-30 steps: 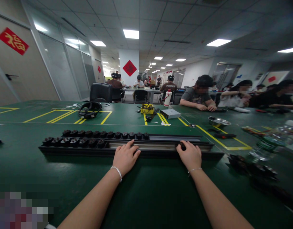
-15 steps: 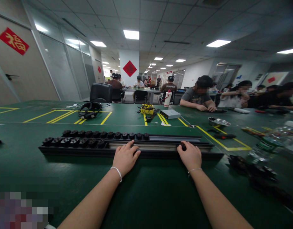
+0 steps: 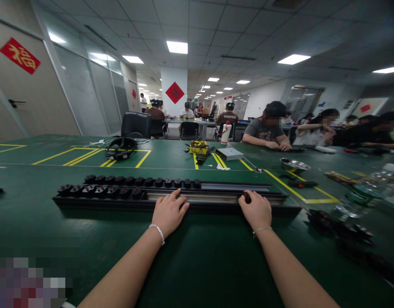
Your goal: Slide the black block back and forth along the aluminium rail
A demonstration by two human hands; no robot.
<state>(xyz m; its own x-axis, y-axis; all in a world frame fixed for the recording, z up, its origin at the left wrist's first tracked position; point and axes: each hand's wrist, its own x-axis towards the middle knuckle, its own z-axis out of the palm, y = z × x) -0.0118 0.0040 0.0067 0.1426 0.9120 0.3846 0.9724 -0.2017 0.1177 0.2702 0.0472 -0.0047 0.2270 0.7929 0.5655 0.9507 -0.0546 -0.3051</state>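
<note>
Two long black rails (image 3: 216,194) lie side by side across the green table (image 3: 190,256). Rows of small black parts (image 3: 120,186) fill their left halves. My left hand (image 3: 169,212) lies flat on the near rail's middle, fingers stretched out. My right hand (image 3: 256,209) rests on the near rail further right, its fingers curled over a small black part (image 3: 247,197) seated in the rail.
Loose black parts (image 3: 341,233) lie at the right. A metal bowl (image 3: 293,164), a plastic bottle (image 3: 354,199), a headset (image 3: 120,147), a yellow device (image 3: 198,146) and a grey box (image 3: 229,152) sit further back. Several people work at the tables behind.
</note>
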